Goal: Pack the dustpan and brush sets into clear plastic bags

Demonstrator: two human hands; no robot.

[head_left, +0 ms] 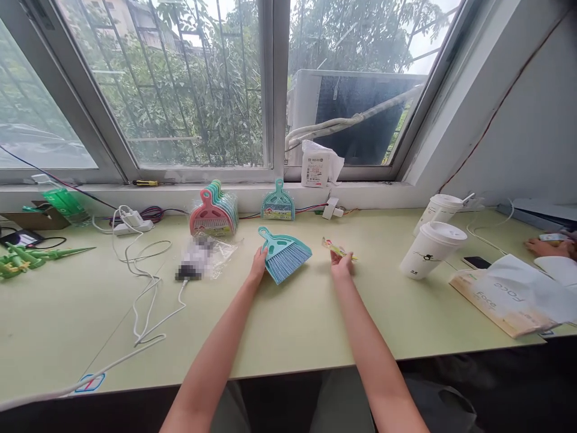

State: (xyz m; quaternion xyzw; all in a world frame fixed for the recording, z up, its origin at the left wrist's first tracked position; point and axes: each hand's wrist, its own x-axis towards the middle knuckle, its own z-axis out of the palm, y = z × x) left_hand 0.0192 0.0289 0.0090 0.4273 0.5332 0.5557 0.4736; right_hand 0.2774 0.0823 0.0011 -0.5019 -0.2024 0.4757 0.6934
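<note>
My left hand (258, 264) grips the left edge of a teal dustpan (278, 243), with a blue-bristled brush (288, 262) lying in it. The dustpan's handle points up and to the left. To the right, my right hand (341, 262) is closed on a small colourful printed card (332, 246), just above the table. Behind the dustpan, another teal dustpan set (278, 203) in clear wrapping leans against the window ledge. Further left stands a row of wrapped dustpan sets (213, 215), the front one pink.
Two white lidded cups (430, 252) and a tissue pack (500, 300) are on the right, a phone (476, 263) beside them. White cables (148, 282) and a clear plastic bag (220, 252) lie left. Another person's hand (547, 246) shows at the far right.
</note>
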